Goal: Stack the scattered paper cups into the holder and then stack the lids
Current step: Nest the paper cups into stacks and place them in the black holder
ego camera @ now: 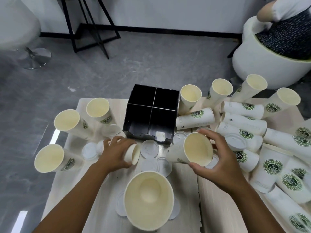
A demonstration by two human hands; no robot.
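Note:
A black four-compartment holder (134, 126) stands at the table's far middle, all compartments empty. My right hand (217, 163) grips a tilted paper cup (196, 149) by its rim, mouth toward me, in front of the holder's right corner. My left hand (114, 152) holds a second cup (133, 154) lying on its side, mouth to the right. White lids (149, 147) lie flat between my hands. One upright cup (149, 200) stands nearest me. Several upright cups (67, 121) stand at the left.
Many cups with green logos lie piled on the right (244, 120), some upright behind them (191, 96). More lids lie under the near cup (120, 204). Past the light wooden table (218, 199) is grey floor, a stool base, black chair legs and a person seated at the back right.

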